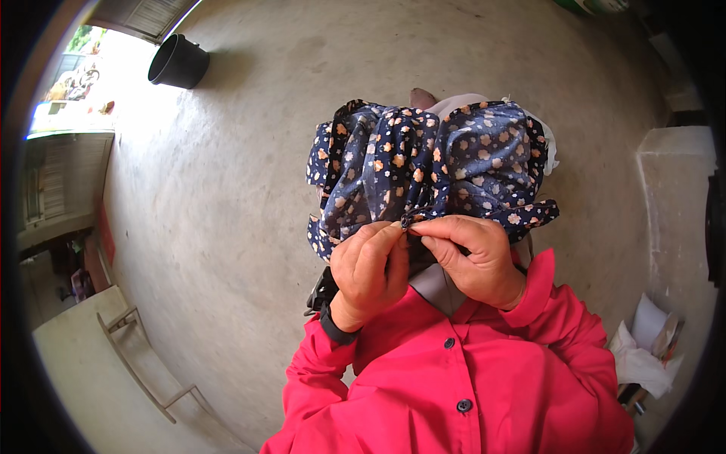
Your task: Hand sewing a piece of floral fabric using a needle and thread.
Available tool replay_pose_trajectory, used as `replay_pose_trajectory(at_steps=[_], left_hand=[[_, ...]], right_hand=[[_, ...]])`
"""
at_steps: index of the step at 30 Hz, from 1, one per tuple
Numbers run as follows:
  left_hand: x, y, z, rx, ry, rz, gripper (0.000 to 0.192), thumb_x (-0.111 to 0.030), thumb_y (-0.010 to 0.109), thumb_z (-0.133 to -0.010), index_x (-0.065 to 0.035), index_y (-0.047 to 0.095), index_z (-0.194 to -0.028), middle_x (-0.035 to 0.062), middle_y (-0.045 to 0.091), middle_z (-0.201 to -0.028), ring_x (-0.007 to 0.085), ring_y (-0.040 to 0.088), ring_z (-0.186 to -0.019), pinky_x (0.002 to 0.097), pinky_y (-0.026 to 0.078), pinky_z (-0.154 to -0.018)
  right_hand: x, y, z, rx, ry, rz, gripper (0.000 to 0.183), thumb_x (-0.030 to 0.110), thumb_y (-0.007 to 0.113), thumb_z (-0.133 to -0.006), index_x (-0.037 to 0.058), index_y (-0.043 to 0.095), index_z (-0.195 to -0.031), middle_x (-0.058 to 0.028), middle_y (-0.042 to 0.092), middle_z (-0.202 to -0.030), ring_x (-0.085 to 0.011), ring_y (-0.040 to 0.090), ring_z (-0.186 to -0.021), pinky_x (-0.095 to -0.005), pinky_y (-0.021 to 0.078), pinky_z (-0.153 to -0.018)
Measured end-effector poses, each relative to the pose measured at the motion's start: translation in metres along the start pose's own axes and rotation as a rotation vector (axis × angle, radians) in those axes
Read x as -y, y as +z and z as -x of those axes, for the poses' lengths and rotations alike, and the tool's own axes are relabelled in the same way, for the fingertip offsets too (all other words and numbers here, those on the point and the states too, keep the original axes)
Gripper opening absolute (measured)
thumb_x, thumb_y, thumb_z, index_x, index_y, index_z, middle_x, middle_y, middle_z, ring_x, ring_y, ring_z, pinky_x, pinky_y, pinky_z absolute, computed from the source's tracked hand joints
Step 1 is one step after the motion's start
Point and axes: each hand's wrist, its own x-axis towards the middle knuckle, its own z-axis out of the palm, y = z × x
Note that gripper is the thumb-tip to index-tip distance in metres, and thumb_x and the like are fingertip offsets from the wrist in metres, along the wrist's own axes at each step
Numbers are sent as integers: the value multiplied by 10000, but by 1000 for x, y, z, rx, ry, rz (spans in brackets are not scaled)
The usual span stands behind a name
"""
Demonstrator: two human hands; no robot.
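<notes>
A dark blue cotton garment or cloth with orange and white flowers [397, 153] lies spread over my lap, its paler inner side partly turned up. My left hand [371, 267] pinches a small gathered bit of its edge between thumb and forefinger. My right hand [473, 255] grips the same gathered bit from the other side, and the fingertips of both hands almost meet. Whether a needle or thread is between them, I cannot tell. A black band [336, 326] is round my left wrist. Behind the cloth, a pale fabric [462, 103] shows.
Around me is a concrete floor [227, 187]. A black plastic bucket [179, 61] stands near the open doorway at the upper left. Wooden rails [136, 369] are at the lower left. White bags [641, 357] lie by the low wall [678, 227] on the right.
</notes>
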Motion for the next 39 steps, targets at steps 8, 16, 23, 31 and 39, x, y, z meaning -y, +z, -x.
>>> replay_pose_trajectory(at_steps=[8, 16, 23, 31, 39], left_hand=[[-1, 3, 2, -7, -38, 53, 162, 74, 653, -794, 18, 590, -933, 144, 655, -767, 231, 619, -569, 295, 458, -489], [1, 1, 6, -28, -53, 94, 222, 97, 662, -760, 35, 579, -956, 147, 642, -770, 252, 632, -593, 308, 483, -498], [0, 0, 5, -62, -105, 190, 208, 117, 644, -781, 35, 574, -958, 143, 645, -760, 230, 628, -582, 295, 477, -495], [-3, 0, 6, -55, -226, 289, 145, 89, 643, -823, 32, 590, -945, 132, 640, -773, 189, 609, -610, 269, 463, -545], [-2, 4, 13, -80, -399, 406, 120, 82, 649, -832, 27, 607, -931, 100, 628, -744, 159, 602, -593, 256, 446, -538]], right_hand=[[-1, 0, 2, -4, 18, 51, 132, -14, 637, -871, -9, 677, -997, -143, 701, -896, -245, 699, -802, -307, 544, -688], [1, -2, -1, 46, 26, 17, 134, -5, 640, -877, -5, 681, -1004, -137, 703, -895, -226, 696, -805, -296, 541, -698], [4, -8, -4, 129, 17, 1, 178, -11, 633, -879, 1, 684, -1049, -131, 707, -918, -218, 695, -819, -289, 542, -718], [1, -10, -2, 132, 13, -15, 194, -12, 625, -882, 0, 681, -1067, -134, 707, -942, -220, 695, -841, -287, 544, -736], [-2, -8, 0, 139, -22, 29, 212, -9, 629, -874, -1, 679, -1080, -148, 705, -957, -239, 699, -838, -301, 551, -729]])
